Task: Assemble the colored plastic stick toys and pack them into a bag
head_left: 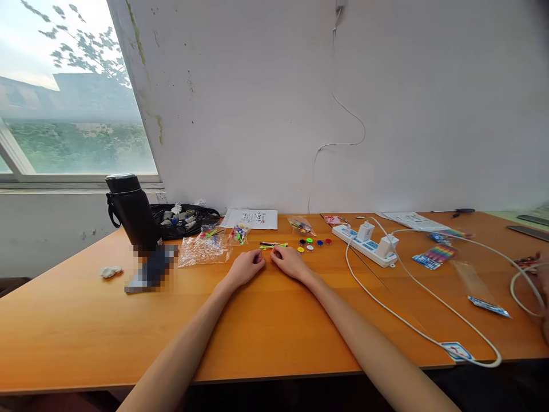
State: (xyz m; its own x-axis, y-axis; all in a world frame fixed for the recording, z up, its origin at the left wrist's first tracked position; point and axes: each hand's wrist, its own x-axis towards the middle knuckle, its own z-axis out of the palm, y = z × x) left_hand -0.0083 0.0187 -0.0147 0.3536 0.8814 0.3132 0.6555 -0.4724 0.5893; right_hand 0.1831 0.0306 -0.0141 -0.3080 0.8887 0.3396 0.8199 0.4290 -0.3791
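Note:
My left hand (245,268) and my right hand (290,262) rest on the orange wooden table (266,326), close together, fingers curled towards each other. Whether they pinch something small between them is too small to tell. Just beyond the fingertips lie thin coloured sticks (273,245), green, yellow and black. To their right sit several small round coloured discs (314,244). Left of the sticks lie clear plastic bags (205,249) holding small coloured parts.
A black flask (132,210) stands at the left, with a black bag of bits (184,220) behind it. A white power strip (365,244) with chargers and white cables (412,320) lies at the right. Papers (251,218) lie by the wall. A crumpled tissue (111,271) lies at the far left.

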